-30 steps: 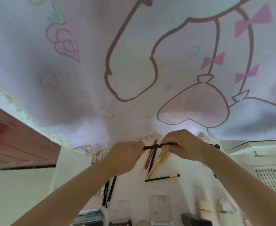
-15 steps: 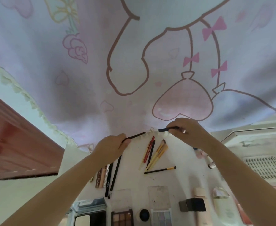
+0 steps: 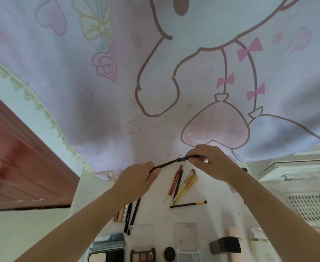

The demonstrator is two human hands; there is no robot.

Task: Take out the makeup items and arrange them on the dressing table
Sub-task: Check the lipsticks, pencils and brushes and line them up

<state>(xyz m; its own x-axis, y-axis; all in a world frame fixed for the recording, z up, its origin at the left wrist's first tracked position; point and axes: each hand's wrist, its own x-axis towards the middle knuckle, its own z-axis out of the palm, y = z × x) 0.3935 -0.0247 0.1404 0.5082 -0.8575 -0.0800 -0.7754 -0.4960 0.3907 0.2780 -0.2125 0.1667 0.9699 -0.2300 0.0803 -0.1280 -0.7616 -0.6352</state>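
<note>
Both my hands hold a thin black makeup pencil above the back of the white dressing table. My left hand pinches its thin end. My right hand pinches the thicker cap end. The two parts meet as one line. Below them on the table lie a red pencil, several yellow-handled brushes and a black brush with a gold ferrule. Black pens and a rose-gold tube lie under my left wrist.
Along the near edge sit a compact, an eyeshadow palette, a round black pot, a black box and a pale tube. A pink cartoon curtain hangs behind. A red-brown door stands left, a vented unit right.
Half a second ago the cap and the pencil were held apart, one in each hand. Now the two parts are joined end to end between my hands. The view has tilted down.
</note>
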